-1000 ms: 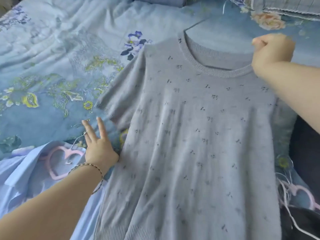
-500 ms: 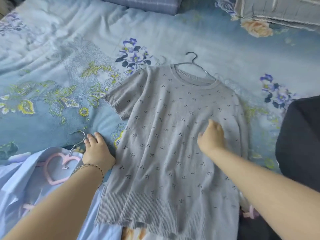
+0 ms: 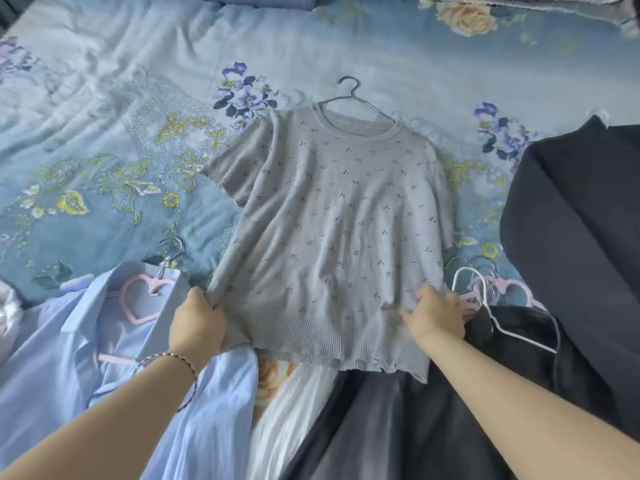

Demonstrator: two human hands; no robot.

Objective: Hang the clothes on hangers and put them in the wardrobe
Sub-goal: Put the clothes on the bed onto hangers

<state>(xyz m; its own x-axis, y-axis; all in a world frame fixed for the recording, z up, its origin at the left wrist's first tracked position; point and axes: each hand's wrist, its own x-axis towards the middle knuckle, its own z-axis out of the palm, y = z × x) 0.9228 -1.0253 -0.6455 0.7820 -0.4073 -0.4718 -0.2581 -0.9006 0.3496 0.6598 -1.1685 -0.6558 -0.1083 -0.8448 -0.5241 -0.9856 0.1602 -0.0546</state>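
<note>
While left hand (image 3: 197, 323) and right hand (image 3: 434, 318) pinch its hem, grey top (image 3: 332, 220) lies flat; hanger (image 3: 349, 95) inside.

Both forearms bare to the frame's edge. Behind the left hand (image 3: 197, 323), a thin bracelet (image 3: 166, 356) circles the wrist, seemingly braided or beaded in dark and pale strands.
</note>
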